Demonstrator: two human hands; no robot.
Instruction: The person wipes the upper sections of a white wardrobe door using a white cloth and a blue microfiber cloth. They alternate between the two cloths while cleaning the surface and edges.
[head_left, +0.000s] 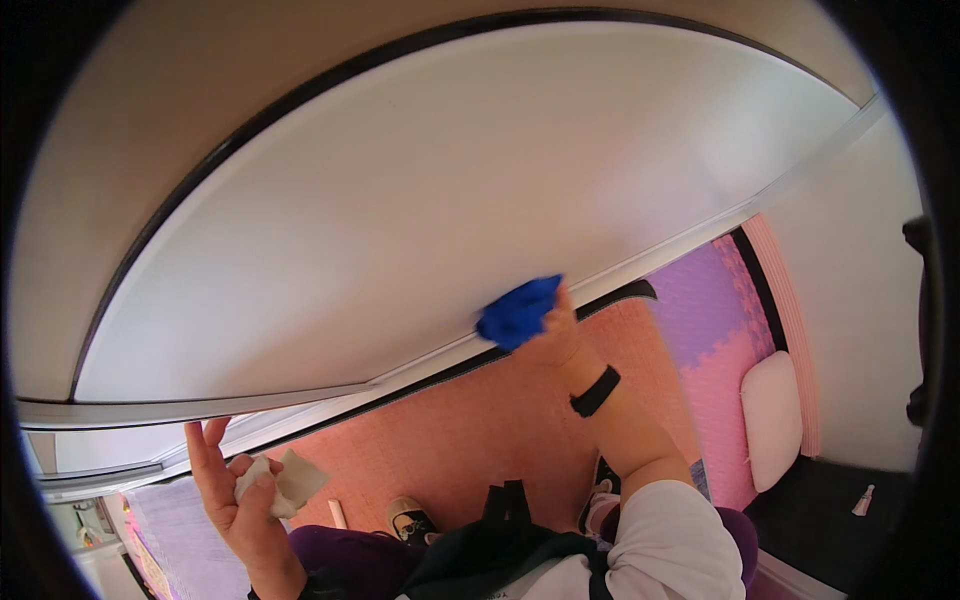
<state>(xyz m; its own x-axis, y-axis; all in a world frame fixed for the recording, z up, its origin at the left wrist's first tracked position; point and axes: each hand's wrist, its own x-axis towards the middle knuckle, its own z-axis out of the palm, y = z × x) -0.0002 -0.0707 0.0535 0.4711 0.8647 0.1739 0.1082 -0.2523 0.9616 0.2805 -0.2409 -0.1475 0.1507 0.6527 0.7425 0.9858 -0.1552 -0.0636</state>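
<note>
A bunched blue cloth (519, 311) is in my right hand (555, 334), against the lower part of a large smooth white panel (420, 195). The hand and the cloth are slightly blurred. My left hand (244, 495) holds a crumpled white tissue or thin cloth (281, 484) between thumb and curled fingers. Its two extended fingers reach up to the panel's pale lower-left edge strip (202, 409), and their tips appear to touch it. A black band (596, 391) circles my right wrist.
Below the panel lies an orange-red mat (450, 420) with a dark border. Purple and pink matting (705, 322) continues to the right, with a pale pink cushion (772, 420) on it. A small tube (864, 500) lies on a dark surface (817, 517). My shoe (411, 520) stands on the mat.
</note>
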